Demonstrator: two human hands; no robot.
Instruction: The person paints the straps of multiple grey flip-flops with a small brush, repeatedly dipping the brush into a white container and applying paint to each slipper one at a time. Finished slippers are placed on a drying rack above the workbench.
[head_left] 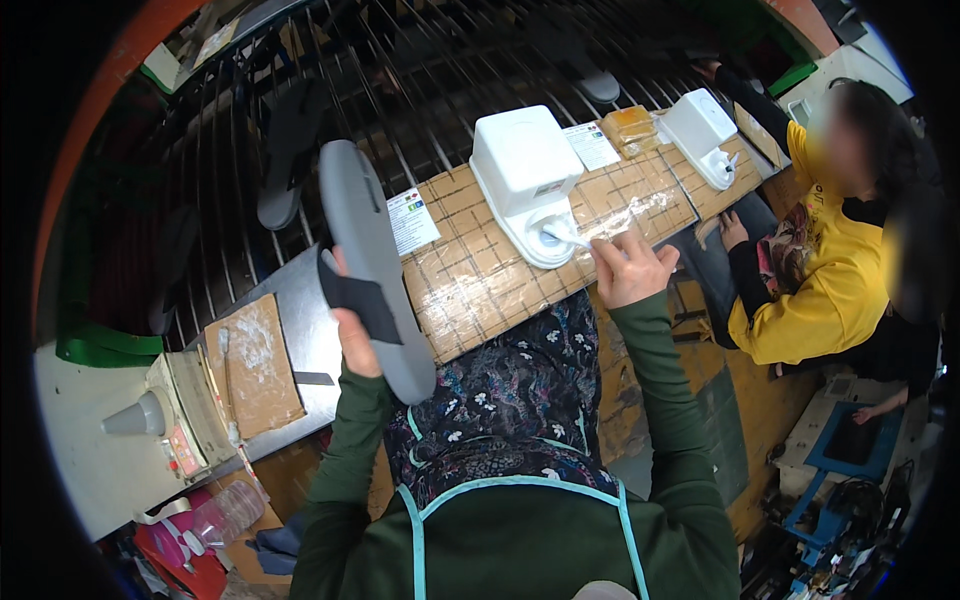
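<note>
My left hand [357, 340] grips a long grey shoe sole [352, 200], held tilted at the left end of the cardboard-covered bench. A black strap-like piece [362, 298] lies across the sole by my fingers. My right hand [632, 268] pinches the handle of a thin brush [568, 237]. The brush reaches into the round cup [545, 250] at the foot of a white dispenser [524, 155]; its tip is hard to make out there.
Beyond the bench [450, 290] runs a rack of metal bars [400, 110] carrying other grey soles [283, 195]. A co-worker in yellow [815, 300] works at the right, beside a second white dispenser [700, 125]. At the left lies a smeared cardboard sheet [262, 375] with another brush [228, 375].
</note>
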